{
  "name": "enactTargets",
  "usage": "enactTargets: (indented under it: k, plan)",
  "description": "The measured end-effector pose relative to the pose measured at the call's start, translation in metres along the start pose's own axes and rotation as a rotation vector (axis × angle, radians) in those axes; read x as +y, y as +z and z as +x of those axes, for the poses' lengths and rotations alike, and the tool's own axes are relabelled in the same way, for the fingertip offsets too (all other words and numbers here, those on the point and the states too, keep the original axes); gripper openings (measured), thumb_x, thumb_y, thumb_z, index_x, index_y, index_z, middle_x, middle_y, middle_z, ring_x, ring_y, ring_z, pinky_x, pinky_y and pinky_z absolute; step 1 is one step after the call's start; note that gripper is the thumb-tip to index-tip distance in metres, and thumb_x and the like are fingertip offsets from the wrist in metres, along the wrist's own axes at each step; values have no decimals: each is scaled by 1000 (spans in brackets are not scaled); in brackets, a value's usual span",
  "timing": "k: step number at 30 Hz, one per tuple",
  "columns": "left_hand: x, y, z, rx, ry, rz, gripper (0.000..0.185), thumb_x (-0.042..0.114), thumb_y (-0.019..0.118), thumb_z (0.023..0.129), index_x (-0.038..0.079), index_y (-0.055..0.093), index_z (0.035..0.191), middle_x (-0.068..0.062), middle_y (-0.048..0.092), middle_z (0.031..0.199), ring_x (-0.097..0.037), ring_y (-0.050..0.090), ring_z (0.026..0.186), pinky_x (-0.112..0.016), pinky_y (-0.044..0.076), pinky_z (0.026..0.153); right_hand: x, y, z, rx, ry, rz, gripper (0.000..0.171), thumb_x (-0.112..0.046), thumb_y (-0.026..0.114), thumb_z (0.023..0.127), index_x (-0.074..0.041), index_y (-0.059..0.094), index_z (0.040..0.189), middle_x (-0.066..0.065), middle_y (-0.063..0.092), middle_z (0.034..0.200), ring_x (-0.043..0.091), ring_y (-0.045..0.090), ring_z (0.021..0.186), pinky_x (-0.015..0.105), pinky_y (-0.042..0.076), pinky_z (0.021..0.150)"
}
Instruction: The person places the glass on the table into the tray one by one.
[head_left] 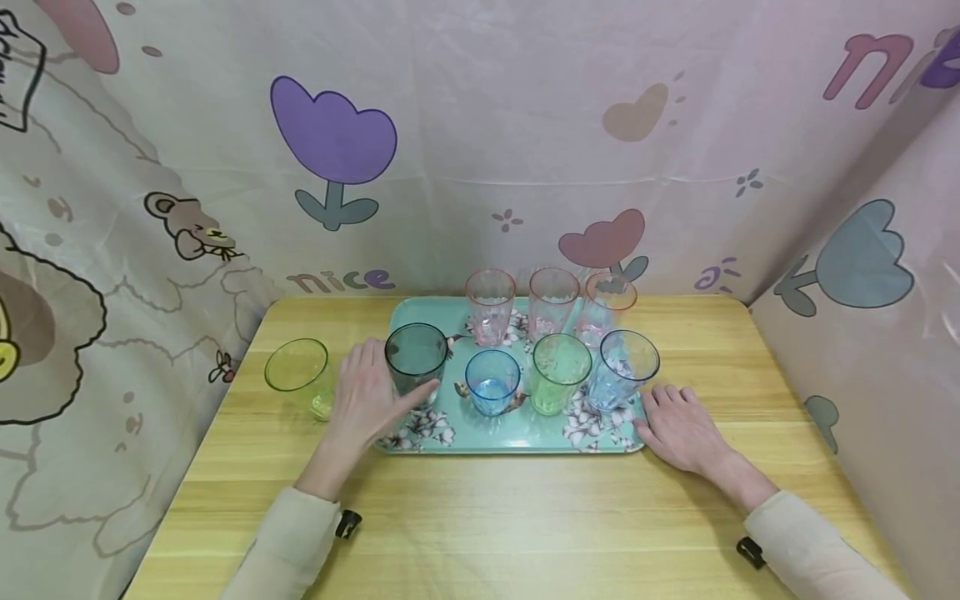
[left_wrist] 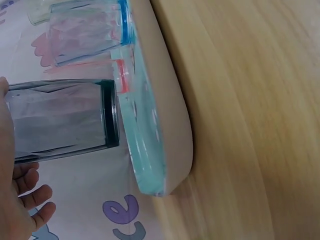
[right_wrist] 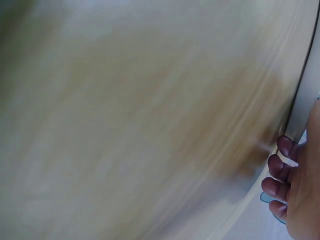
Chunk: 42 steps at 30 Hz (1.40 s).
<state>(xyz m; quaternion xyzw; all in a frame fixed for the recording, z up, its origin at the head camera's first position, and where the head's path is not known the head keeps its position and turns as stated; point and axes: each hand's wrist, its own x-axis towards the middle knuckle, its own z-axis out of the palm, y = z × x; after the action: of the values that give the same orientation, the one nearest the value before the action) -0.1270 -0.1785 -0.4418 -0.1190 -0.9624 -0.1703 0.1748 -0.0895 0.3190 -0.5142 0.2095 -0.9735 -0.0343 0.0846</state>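
My left hand [head_left: 365, 392] is at a dark grey glass [head_left: 416, 354], its thumb across the front and its fingers along the left side. In the left wrist view the grey glass [left_wrist: 62, 120] stands between thumb and fingers, its base close over the tray's end. My right hand [head_left: 684, 429] rests beside the right end of the turquoise flowered tray [head_left: 480, 437], fingers relaxed and holding nothing. Nearest to it is a pale blue dark-rimmed glass [head_left: 624, 371]. A green glass [head_left: 560, 375] and a short blue glass [head_left: 492, 383] stand in the same front row.
Three pink-rimmed glasses, among them a left one [head_left: 491, 308], line the back of the tray. A yellow-green glass [head_left: 298, 375] stands on the wooden table [head_left: 525, 517], left of my left hand. A printed curtain [head_left: 480, 125] hangs behind the table and along its sides.
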Motion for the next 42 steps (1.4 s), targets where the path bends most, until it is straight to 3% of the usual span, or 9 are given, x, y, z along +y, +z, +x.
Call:
enactTargets:
  k: [11, 20, 32, 42]
  plan:
    - [-7, 15, 18, -66, -55, -52, 98, 75, 69, 84, -6, 49, 135, -22, 57, 121, -35, 51, 110, -50, 45, 96, 1, 1, 0, -30, 14, 9, 39, -39, 57, 100, 0, 62, 108, 15, 61, 100, 34, 56, 96, 48, 41, 86]
    - [-6, 23, 36, -52, -69, -56, 93, 74, 70, 84, -6, 49, 128, -19, 53, 110, -34, 48, 101, -48, 43, 92, 1, 1, 0, -35, 23, 23, 37, -38, 58, 100, -1, 61, 105, 14, 60, 98, 33, 56, 94, 49, 41, 85]
    - [-8, 34, 57, -45, -91, -98, 93, 74, 67, 87, -5, 46, 132, -17, 51, 112, -33, 47, 102, -49, 43, 95, 1, 1, 1, -41, 23, 17, 39, -39, 56, 101, -1, 61, 107, 14, 60, 98, 32, 55, 94, 49, 41, 85]
    - [-14, 44, 75, -41, -126, -108, 103, 74, 64, 89, -9, 40, 145, -25, 52, 126, -40, 49, 114, -56, 44, 105, 0, 0, 1, -37, 19, 14, 41, -38, 57, 101, 1, 62, 111, 17, 62, 103, 35, 56, 97, 49, 41, 86]
